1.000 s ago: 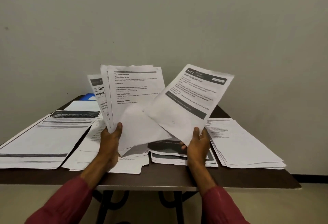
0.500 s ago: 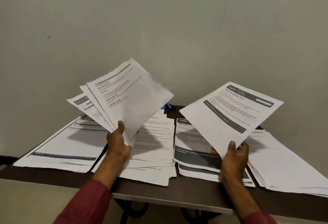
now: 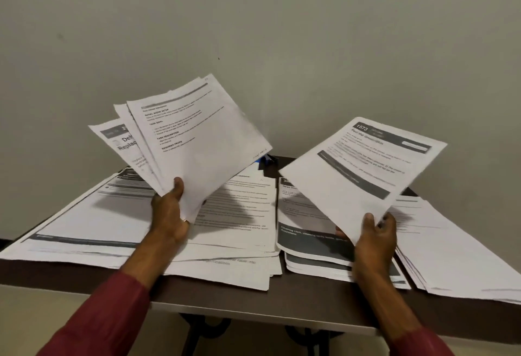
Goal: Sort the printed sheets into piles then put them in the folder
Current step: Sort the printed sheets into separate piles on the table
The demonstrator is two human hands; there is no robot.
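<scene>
Grip of the right hand pinches the 1573 sheet over the dark-banded pile on the desk; left hand clamps the fanned sheets — match its header first, then lay it squarely.

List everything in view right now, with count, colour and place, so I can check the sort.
fanned sheets: several, white with black print, raised left of centre
sheet 1573: one, white with dark header, raised at right
piles: four, white, some with dark bands, side by side on the table
blue thing: one, blue, far table edge, mostly hidden; cannot tell what
table: one, dark brown, before the wall
wall: one, pale grey, behind
sleeves: two, dark red, bottom corners
left hand: one, grips the fanned sheets' lower corner
right hand: one, pinches sheet 1573's lower corner
</scene>
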